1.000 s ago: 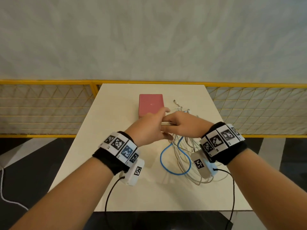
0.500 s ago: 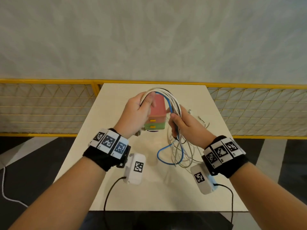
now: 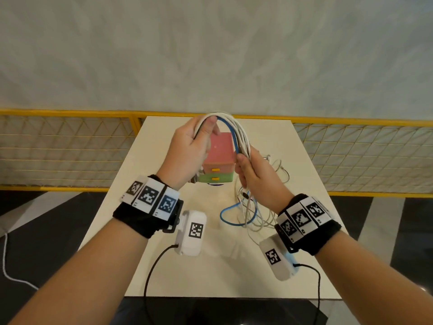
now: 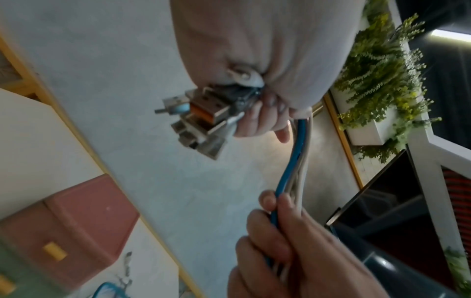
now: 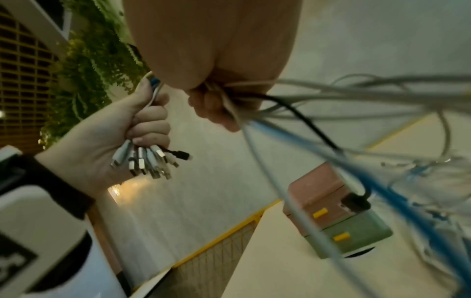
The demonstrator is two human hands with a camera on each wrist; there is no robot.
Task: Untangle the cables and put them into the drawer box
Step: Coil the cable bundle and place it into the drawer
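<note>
A bundle of white cables with one blue cable (image 3: pixel 230 132) arches above the table between both hands. My left hand (image 3: pixel 194 146) grips one end of the bundle, and several USB plugs (image 5: pixel 147 161) stick out below its fist (image 4: pixel 254 113). My right hand (image 3: pixel 253 172) grips the same cables (image 4: pixel 290 181) lower down, fingers curled round them (image 5: pixel 216 108). The loose ends hang from it in a tangle (image 3: pixel 250 212) onto the table, a blue loop among them. The drawer box (image 3: pixel 219 160), pink over green with yellow handles, stands behind the hands with both drawers closed.
The cream table (image 3: pixel 164 266) is small, with its front edge near me and dark floor below. A yellow mesh fence (image 3: pixel 58 148) runs behind and beside it. More white cable ends (image 3: pixel 278 167) lie right of the box. Wrist camera leads dangle off the front edge.
Both hands have lifted the cable bundle off the table, the left rising higher and further back, so the bundle now arches over the drawer box. The tangle trails below the right hand.
</note>
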